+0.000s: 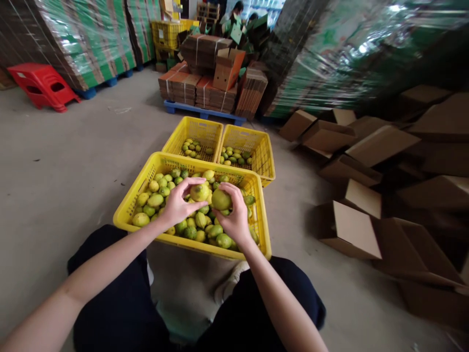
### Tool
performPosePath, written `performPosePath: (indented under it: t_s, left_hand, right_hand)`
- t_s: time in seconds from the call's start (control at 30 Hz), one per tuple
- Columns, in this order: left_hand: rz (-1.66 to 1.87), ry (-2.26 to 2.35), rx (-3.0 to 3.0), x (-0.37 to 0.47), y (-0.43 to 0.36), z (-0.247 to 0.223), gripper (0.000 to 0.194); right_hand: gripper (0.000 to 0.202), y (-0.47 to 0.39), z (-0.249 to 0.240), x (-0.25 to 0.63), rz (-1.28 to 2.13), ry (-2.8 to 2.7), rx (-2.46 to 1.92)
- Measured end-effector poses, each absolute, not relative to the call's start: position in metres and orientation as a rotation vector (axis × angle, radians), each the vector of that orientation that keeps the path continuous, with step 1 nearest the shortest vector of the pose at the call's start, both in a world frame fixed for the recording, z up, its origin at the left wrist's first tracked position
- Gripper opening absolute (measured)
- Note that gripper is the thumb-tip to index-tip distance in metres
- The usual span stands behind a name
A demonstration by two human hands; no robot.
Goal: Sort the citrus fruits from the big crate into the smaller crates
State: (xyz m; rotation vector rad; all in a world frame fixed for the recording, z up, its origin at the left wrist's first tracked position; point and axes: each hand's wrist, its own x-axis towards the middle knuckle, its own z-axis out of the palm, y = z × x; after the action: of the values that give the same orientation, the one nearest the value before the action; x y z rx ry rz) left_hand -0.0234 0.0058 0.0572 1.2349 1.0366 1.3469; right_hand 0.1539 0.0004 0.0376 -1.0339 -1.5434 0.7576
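My left hand [180,201] has its thumb and fingers round a yellow-green lemon [199,192]. Close beside it, my right hand [235,215] grips a greener lemon [222,200]. Both hands are raised over a large yellow crate [137,171] that holds many green and yellow lemons [155,200]. The fruit directly under my hands is partly hidden. Beyond this crate stand two more yellow crates, a left one [172,139] and a right one [269,154], each with several lemons at the bottom.
Open cardboard boxes [357,227] lie heaped on the right. Flattened cartons [218,98] are stacked on a blue pallet [203,113] ahead. A red stool [44,85] stands at the left, near wrapped pallets [88,39]. A person [236,12] is partly visible at the back.
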Motion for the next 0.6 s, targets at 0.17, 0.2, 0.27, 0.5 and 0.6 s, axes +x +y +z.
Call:
performPosePath:
  t_s: [0.17, 0.2, 0.27, 0.5, 0.6]
  left_hand:
    - [1.369, 1.110, 1.632, -0.030, 0.002, 0.051, 0.041]
    - [1.367, 1.118, 1.679, -0.031, 0.002, 0.051, 0.040]
    - [1.360, 1.130, 1.753, -0.030, 0.003, 0.052, 0.038]
    - [1.412, 1.113, 1.503, -0.017, 0.007, 0.056, 0.047]
    - [1.413, 1.043, 1.460, -0.011, 0.007, 0.057, 0.044]
  right_hand:
    - [0.052, -0.004, 0.035, 0.150, 0.607, -1.644, -1.022]
    - [0.053, -0.004, 0.034, 0.150, 0.623, -1.626, -1.029]
    - [0.057, -0.003, 0.033, 0.151, 0.700, -1.557, -1.041]
    - [0.062, 0.002, 0.033, 0.158, 0.875, -1.342, -1.071]
    - [0.064, 0.003, 0.033, 0.163, 0.844, -1.313, -1.097]
